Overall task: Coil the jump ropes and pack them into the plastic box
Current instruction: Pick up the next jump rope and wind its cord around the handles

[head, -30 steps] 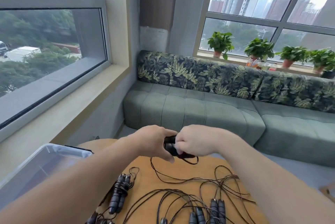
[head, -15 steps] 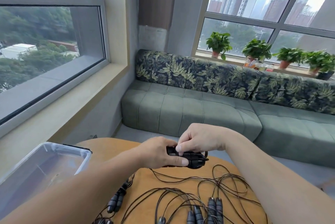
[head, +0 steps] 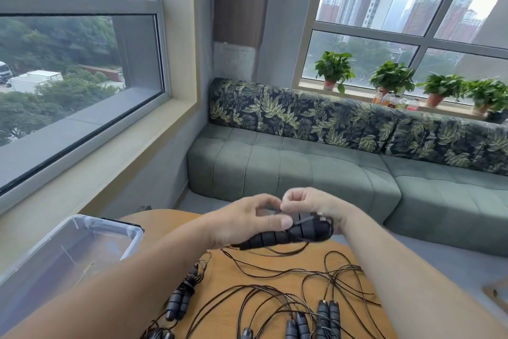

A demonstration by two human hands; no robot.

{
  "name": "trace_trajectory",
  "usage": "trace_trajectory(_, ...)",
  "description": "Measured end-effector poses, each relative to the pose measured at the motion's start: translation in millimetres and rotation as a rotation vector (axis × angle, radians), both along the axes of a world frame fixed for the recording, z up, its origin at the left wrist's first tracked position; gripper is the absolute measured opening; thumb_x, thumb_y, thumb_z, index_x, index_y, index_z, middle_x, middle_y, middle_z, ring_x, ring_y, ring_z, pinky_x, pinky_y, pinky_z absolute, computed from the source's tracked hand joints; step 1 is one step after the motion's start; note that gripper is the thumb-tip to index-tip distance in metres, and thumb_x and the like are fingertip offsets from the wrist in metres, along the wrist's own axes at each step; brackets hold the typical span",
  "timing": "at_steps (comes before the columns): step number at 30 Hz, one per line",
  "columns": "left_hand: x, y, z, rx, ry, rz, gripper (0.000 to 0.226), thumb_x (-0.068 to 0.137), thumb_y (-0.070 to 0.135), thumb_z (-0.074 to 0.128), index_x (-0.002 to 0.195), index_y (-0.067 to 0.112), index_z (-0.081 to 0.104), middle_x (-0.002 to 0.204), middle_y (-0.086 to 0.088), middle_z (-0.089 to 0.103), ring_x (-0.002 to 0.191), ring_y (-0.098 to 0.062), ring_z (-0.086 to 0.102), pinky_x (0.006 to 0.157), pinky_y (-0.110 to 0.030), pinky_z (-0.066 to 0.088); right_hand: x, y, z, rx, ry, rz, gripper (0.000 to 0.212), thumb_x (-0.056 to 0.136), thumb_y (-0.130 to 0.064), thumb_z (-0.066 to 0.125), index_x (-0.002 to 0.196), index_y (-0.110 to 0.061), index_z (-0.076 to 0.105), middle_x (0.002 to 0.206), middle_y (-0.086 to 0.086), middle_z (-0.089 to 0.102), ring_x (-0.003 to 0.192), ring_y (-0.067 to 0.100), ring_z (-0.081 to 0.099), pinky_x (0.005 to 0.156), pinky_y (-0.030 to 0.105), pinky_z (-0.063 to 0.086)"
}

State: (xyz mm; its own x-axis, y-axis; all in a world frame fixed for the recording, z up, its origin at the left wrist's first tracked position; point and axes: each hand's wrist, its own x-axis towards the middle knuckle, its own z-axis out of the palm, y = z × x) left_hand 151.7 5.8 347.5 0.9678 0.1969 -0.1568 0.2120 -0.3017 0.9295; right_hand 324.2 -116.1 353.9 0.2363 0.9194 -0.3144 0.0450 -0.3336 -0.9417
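one rope in hand, most still loose on the bench

the left hand (head: 247, 222) grips a pair of black handles (head: 286, 235) held above the far part of the bench (head: 228, 272), its fingers curled round them with the thumb laid along the top. the right hand (head: 310, 205) sits just beside it at the handles' right end, fingers pinched together, apparently on the thin cord, though the pinch itself is too small to make out. that cord trails down onto the bench, so this rope looks only partly coiled.

one bundle (head: 182, 294) lies wound up on the near left of the bench, cord wrapped about its handles. it is not yet packed. to the right, loose ropes (head: 316, 292) spread in a tangle, with several handle pairs along the near edge.

the box (head: 132, 231) stands open at the left, just beside the bench. i see no rope in it, though its near part is hidden by the arm. judged so, the task is early: one coil done, one in hand, several untouched, nothing boxed.
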Motion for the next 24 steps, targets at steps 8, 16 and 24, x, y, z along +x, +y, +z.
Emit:
trace_trajectory(8,6.5,17.9,12.8,0.461,0.036,0.372,0.053,0.078,0.069,0.064,0.116,0.032,0.063,0.094,0.007,0.066,0.085,-0.012,0.062,0.071,-0.029,0.05,-69.4,0.6,-53.5,0.038,0.194,-0.229,0.032,0.099,-0.038,0.055,0.107,-0.009,0.066,0.065,-0.003,0.046,0.05,0.009,0.023,0.044,0.02,0.019)
trace_trajectory(16,1.1,18.9,-13.9,1.163,0.117,0.251,0.053,0.087,0.073,0.043,0.111,0.028,0.058,0.094,0.002,0.066,0.091,-0.022,0.062,0.068,-0.033,0.045,-87.6,4.1,-20.3,-0.142,-0.862,0.099,0.024,0.098,-0.025,0.046,0.076,-0.02,0.053,0.078,0.0,0.054,0.072,0.023,0.052,0.062,0.033,0.042)
trace_trajectory(24,-5.6,5.3,1.9,0.97,0.159,-0.013,0.039,0.092,0.058,0.046,0.12,0.036,0.065,0.078,0.007,0.063,0.073,-0.018,0.055,0.064,-0.031,0.047,-62.4,-4.0,47.9,-0.051,-0.976,0.215,0.017,0.071,-0.034,0.081,0.067,-0.02,0.074,0.066,-0.004,0.07,0.056,0.006,0.057,0.058,0.028,0.049)
